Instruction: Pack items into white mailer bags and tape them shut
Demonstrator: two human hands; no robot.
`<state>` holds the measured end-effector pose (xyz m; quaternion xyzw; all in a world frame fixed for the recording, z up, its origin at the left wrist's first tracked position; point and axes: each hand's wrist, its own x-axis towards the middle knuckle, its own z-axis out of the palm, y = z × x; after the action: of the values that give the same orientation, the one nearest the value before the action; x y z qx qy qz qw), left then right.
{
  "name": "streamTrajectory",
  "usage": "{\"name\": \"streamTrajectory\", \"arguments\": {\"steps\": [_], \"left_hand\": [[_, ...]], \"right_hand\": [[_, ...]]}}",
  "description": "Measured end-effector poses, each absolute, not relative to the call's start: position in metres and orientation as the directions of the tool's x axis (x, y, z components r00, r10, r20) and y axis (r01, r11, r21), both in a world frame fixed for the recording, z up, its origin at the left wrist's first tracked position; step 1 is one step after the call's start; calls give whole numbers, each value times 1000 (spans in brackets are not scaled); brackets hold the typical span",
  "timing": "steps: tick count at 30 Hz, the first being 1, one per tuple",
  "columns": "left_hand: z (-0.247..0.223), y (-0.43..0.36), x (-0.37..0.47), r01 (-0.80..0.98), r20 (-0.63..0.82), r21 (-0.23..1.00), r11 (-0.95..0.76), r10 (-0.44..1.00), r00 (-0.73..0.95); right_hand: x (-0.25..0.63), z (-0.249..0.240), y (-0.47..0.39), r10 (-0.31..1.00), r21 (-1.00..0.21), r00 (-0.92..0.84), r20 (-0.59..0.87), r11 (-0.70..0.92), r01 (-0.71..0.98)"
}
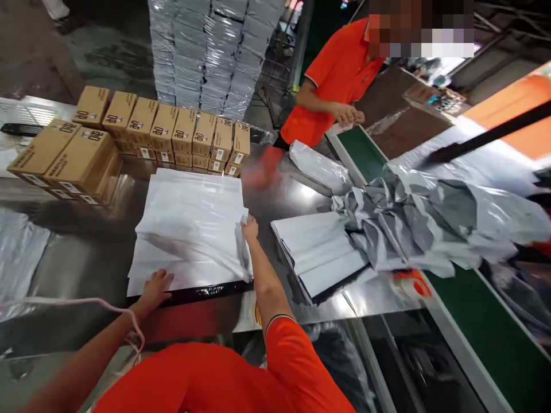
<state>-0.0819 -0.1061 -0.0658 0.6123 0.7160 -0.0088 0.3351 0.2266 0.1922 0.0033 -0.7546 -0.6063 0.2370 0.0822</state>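
A white plastic mailing bag (193, 201) with a black strip along its near edge lies flat on the metal table in front of me, its surface creased and rippled. My right hand (249, 228) pinches the bag's right edge between closed fingers. Flat on its lower left corner rests my left hand (157, 288), fingers stretched out and holding nothing. To the right lies a stack of folded white bags (321, 246) with dark undersides.
Brown cardboard boxes (185, 132) stand in rows along the far left. Crumpled grey-white bags (413, 218) spread on the right, by a green conveyor belt (495, 315). A co-worker in orange (340, 69) stands across the table (81, 246). A pink cord (99, 301) hangs near my left arm.
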Motion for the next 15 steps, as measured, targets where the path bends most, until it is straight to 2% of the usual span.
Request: {"name": "streamTrajectory", "arguments": {"steps": [7, 11, 15], "left_hand": [[-106, -138, -70, 881, -529, 293, 370, 831, -173], [-123, -148, -68, 875, -525, 259, 408, 820, -227], [-137, -161, -66, 863, -480, 276, 423, 839, -257]], "right_hand": [[219, -32, 256, 940, -297, -5, -340, -103, 949], [207, -26, 310, 961, -276, -73, -268, -3, 961], [175, -13, 375, 964, -296, -174, -200, 110, 949]]}}
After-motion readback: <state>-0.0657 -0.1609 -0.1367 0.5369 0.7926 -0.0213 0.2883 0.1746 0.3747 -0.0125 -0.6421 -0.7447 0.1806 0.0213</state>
